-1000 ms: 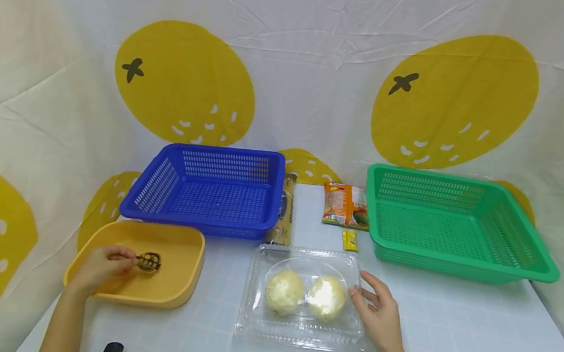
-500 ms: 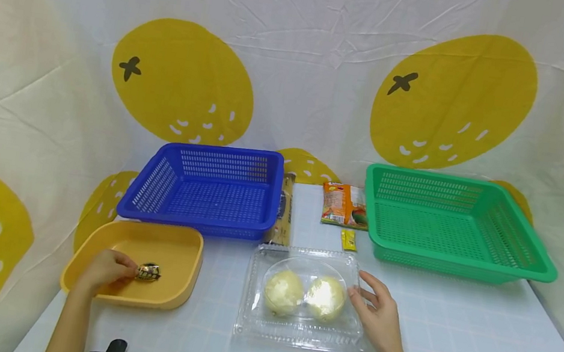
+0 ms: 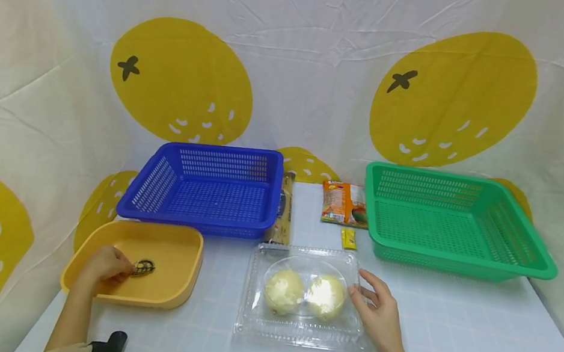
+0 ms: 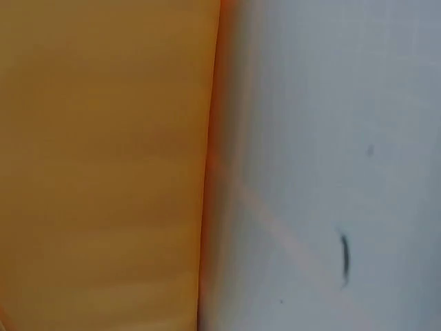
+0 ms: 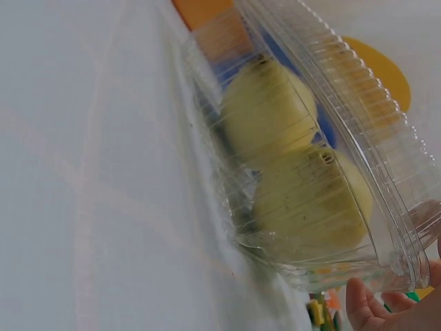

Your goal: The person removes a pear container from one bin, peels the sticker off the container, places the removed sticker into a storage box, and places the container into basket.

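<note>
In the head view my left hand [image 3: 107, 265] is inside the yellow tray [image 3: 188, 271], its fingertips pinching a small dark packet [image 3: 143, 268] with light markings. The left wrist view shows the tray's wall [image 4: 103, 165] beside the tablecloth, without the hand. At front centre sits a lidded clear plastic clamshell box [image 3: 299, 334] with two pale yellow-green round fruits [image 3: 283, 292] inside. My right hand [image 3: 378, 315] holds the box's right edge, thumb at the lid rim. The right wrist view shows curled fingertips [image 5: 358, 300] at the box's end.
Behind the tray stands a blue basket [image 3: 221, 231], and a green basket [image 3: 457, 266] is at the right. Between them lie a long tan packet [image 3: 283, 219], an orange snack bag [image 3: 340, 203] and a small yellow packet [image 3: 348, 239]. A patterned cloth hangs behind.
The left hand stays in the yellow tray, where it has shifted and turned the dark packet slightly. My right hand and the clamshell box have kept their places.
</note>
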### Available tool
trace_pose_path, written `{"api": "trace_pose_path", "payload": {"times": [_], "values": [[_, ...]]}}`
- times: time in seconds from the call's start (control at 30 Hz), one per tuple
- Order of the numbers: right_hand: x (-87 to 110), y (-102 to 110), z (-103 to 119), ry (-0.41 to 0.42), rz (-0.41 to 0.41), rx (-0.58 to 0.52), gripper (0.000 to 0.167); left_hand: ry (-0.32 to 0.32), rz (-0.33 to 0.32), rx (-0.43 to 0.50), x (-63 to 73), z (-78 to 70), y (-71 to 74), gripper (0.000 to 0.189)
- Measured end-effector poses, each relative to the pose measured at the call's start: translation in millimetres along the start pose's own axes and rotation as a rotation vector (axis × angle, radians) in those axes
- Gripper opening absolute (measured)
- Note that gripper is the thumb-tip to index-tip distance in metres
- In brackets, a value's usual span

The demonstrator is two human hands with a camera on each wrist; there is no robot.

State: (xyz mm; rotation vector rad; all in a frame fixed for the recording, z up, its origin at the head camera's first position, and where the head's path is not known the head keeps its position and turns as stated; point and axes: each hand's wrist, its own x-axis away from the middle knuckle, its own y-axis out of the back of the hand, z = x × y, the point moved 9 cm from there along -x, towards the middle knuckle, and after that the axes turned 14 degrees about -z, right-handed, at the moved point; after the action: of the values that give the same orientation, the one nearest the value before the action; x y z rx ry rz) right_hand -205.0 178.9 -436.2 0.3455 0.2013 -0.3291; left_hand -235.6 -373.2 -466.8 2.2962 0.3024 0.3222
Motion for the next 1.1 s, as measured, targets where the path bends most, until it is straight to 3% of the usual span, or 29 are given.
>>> {"api": "trace_pose_path", "payload": {"times": [0.13,0.27,0.4,0.53,0.67,0.93,1.03,1.1], "values": [[-0.5,-0.2,0.2,-0.008,-0.003,-0.004,0.046,-0.06,-0.037,-0.119,-0.6,-5.3,2.2,0.018],[-1.0,-0.2,2.7,0.001,-0.006,-0.004,0.045,-0.155,-0.131,-0.303,0.9,-16.7,4.5,0.015],[-0.8,0.0,4.1,0.007,-0.009,-0.01,0.045,-0.237,-0.142,-0.308,4.0,-28.5,-2.8,0.015],[-0.2,0.7,4.3,0.006,-0.009,-0.012,0.045,-0.218,-0.066,-0.202,6.1,-28.3,-13.8,0.029],[0.0,1.0,5.0,0.007,-0.001,-0.012,0.045,-0.172,-0.036,-0.182,4.0,-23.2,-18.6,0.04],[-0.3,0.9,0.9,0.015,-0.009,0.004,0.045,-0.211,-0.058,-0.283,-7.0,-24.4,-18.8,0.039],[-0.1,0.5,-1.3,0.01,-0.009,0.011,0.045,-0.248,-0.067,-0.359,-11.5,-26.7,-18.4,0.037],[-0.3,0.4,-1.5,0.009,-0.01,0.007,0.045,-0.239,-0.078,-0.427,-15.1,-27.0,-16.9,0.034]]}}
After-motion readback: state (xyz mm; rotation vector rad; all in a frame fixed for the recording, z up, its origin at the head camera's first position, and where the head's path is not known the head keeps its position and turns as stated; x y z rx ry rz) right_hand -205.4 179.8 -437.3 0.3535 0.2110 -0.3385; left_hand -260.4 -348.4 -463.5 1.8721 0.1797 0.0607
